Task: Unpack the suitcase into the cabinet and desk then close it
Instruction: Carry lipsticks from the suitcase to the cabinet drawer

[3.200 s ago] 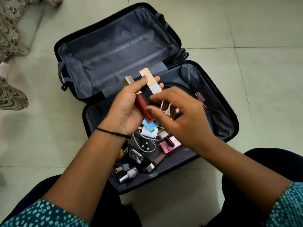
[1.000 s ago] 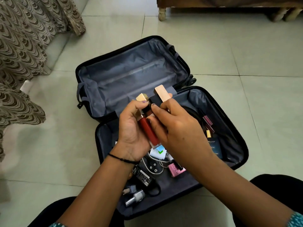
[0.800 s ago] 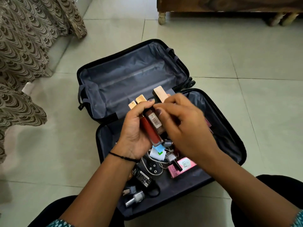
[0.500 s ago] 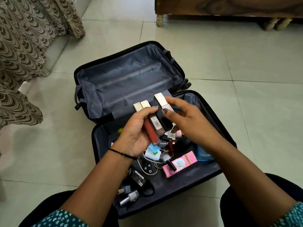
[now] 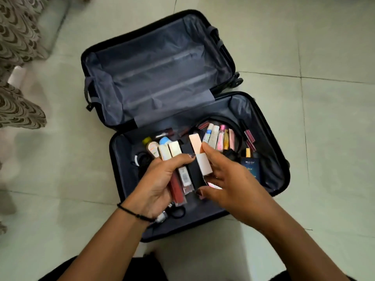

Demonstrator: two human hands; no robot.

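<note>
A black suitcase (image 5: 97, 57) lies open on the tiled floor, its far half bare grey lining. Above the near half, my left hand (image 5: 157, 183) grips a bunch of gold-capped lip gloss tubes (image 5: 177, 188) and a black piece. My right hand (image 5: 229, 183) pinches a white tube with a peach cap (image 5: 199, 157) at the right side of the bunch. Small tubes and bottles (image 5: 218, 137) lie in a row along the near half's far side. A blue perfume box (image 5: 249, 161) lies at its right.
Patterned fabric (image 5: 18, 37) hangs at the left edge of the view. A black cable loop (image 5: 178, 212) and a silver-capped bottle (image 5: 161, 218) lie under my left wrist. My knees sit at the bottom. Tiled floor (image 5: 324, 138) surrounds the case.
The camera has tilted down and closer. My hands have lowered toward me with the tubes. My right hand, which was reaching by the peach-capped tube, now pinches it against the bunch.
</note>
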